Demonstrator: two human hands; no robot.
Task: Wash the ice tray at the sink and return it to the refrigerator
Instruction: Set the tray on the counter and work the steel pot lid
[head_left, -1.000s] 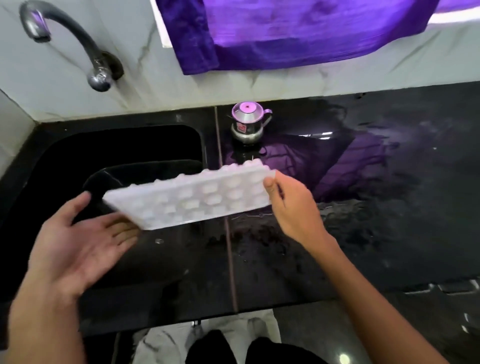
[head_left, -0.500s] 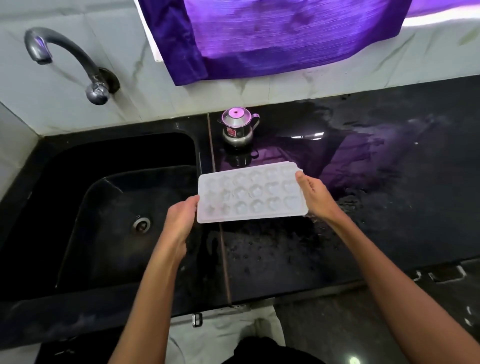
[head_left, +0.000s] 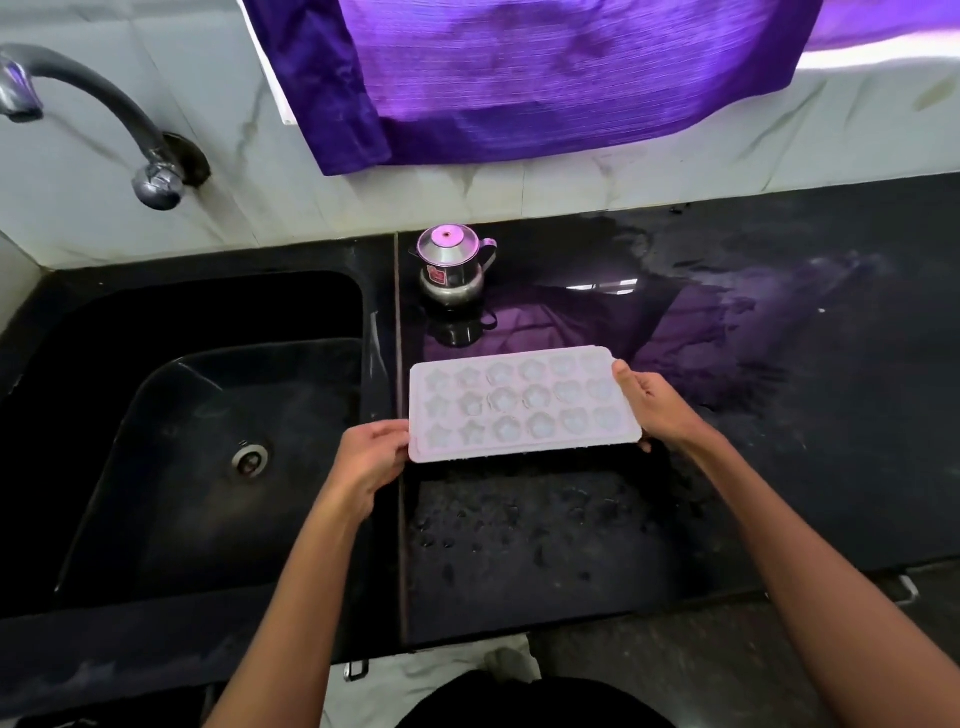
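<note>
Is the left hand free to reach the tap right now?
Probably not yet: the left hand grips the ice tray with the right hand. The path to the tap looks unobstructed.

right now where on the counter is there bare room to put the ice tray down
Bare wet counter lies under the ice tray, toward the front edge, and more stretches right of the right hand. Tighter behind the tray, by the steel kettle.

Both hands hold a tray over the counter.
The left hand (head_left: 371, 457) and right hand (head_left: 657, 402) grip the ends of the white plastic ice tray (head_left: 522, 402), cavities up, above the wet black stone counter (head_left: 545, 540).
</note>
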